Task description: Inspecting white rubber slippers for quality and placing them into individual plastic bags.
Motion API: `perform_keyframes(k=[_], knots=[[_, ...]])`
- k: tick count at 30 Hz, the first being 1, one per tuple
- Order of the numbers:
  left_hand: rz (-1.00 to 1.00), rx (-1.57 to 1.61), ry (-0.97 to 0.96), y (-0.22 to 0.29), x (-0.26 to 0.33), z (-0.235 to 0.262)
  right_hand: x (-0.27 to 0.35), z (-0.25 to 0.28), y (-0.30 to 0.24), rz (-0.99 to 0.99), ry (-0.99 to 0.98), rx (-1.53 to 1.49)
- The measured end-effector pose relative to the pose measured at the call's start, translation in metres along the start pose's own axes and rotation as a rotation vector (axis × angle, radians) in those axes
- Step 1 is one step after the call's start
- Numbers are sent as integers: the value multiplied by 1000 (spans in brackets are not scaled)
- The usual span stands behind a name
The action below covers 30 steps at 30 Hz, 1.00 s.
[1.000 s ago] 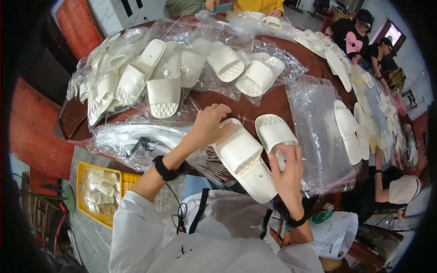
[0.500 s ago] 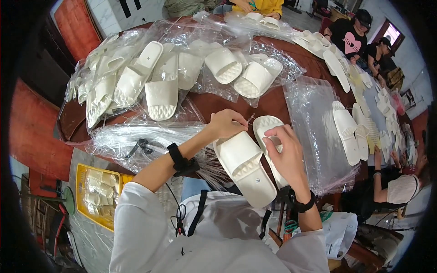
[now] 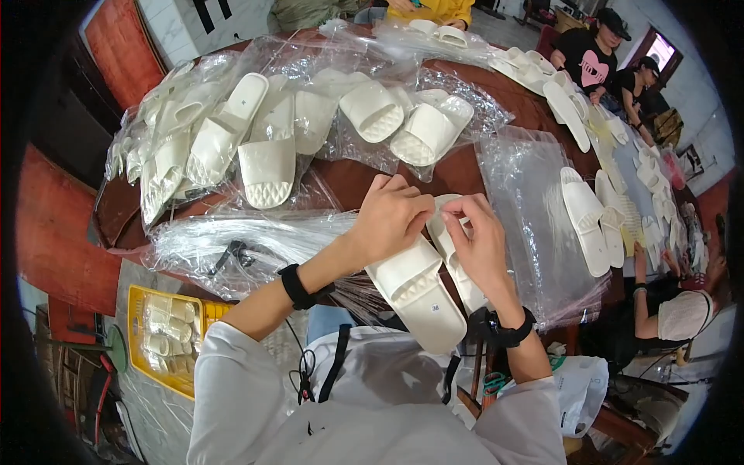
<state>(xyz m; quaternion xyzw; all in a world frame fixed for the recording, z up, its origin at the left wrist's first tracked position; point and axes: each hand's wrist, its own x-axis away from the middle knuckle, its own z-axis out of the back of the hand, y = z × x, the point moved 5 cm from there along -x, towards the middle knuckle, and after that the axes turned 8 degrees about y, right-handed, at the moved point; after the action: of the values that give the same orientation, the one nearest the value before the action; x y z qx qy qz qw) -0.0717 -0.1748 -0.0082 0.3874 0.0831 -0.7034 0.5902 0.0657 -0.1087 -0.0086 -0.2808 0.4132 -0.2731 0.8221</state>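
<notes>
Two cream-white slippers lie side by side at the table's near edge under my hands: the left slipper (image 3: 430,310) with a small size sticker on its heel, and the right slipper (image 3: 465,285), partly covered. My left hand (image 3: 390,218) is closed above the left slipper's toe end, thumb and fingers pressed together. Over the right slipper, my right hand (image 3: 479,239) has thumb and index finger curled into a pinch, its fingertips close to the left hand's. Whatever thin thing the fingers hold is too small to make out.
Beyond my hands, bagged slippers (image 3: 267,167) cover the brown table. A bundle of clear thin strips (image 3: 256,244) lies left; flat clear bags (image 3: 523,217) and another slipper pair (image 3: 585,217) lie right. A yellow crate (image 3: 163,378) stands lower left. Co-workers sit around the table.
My left hand has risen slightly and shifted right. The right hand's fingers have closed in beside it, above the slippers. The slippers stay nearly where they were.
</notes>
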Motion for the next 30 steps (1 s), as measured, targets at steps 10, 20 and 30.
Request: perform_keyframes(k=[10, 20, 30], knots=[[32, 85, 45, 7, 1, -4, 1, -5, 0, 108, 14, -17], [133, 184, 83, -1, 7, -12, 3, -7, 2, 55, 0, -47], [258, 245, 62, -10, 10, -10, 6, 10, 18, -34, 41, -99]])
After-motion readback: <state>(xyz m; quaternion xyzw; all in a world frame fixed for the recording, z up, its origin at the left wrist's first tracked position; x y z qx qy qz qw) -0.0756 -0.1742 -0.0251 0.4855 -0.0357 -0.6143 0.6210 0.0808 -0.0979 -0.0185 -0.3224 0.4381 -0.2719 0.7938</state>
